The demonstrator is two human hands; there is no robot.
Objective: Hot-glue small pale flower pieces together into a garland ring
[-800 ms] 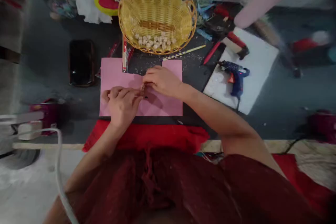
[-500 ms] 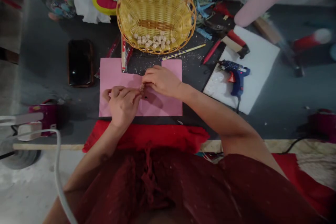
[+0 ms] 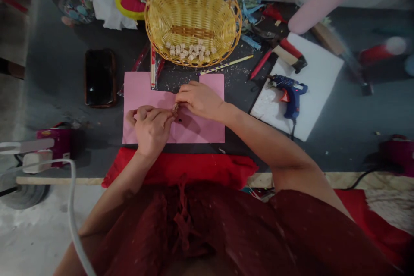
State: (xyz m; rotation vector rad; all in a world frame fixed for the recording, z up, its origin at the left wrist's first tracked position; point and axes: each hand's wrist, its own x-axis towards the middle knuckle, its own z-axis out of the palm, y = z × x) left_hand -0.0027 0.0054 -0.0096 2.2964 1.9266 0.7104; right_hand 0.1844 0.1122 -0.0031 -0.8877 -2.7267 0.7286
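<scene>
Over a pink sheet of paper [image 3: 210, 131], both my hands pinch a small, knobbly tan piece [image 3: 175, 108] between them. It resembles the pale bits in the basket, but its exact kind is too small to make out. My left hand [image 3: 152, 129] grips it from the left, fingers closed. From the upper right, my right hand [image 3: 200, 99] holds it with thumb and fingertips, which hide part of it. A tiny dark speck [image 3: 180, 120] lies on the paper just below. Behind the paper stands a yellow wicker basket [image 3: 194, 4] holding several small pale cubes [image 3: 190, 51].
A blue glue gun [image 3: 293, 95] rests on a white board [image 3: 318, 69] at right, near a red-handled hammer [image 3: 291, 54]. Left are a dark phone [image 3: 100, 77] and a purple box [image 3: 58, 142] with a white cable. A pencil [image 3: 226, 64] lies below the basket; red cloth [image 3: 200, 168] covers the front edge.
My hands and the small tan piece stay in almost the same place. Only the camera view has shifted very slightly.
</scene>
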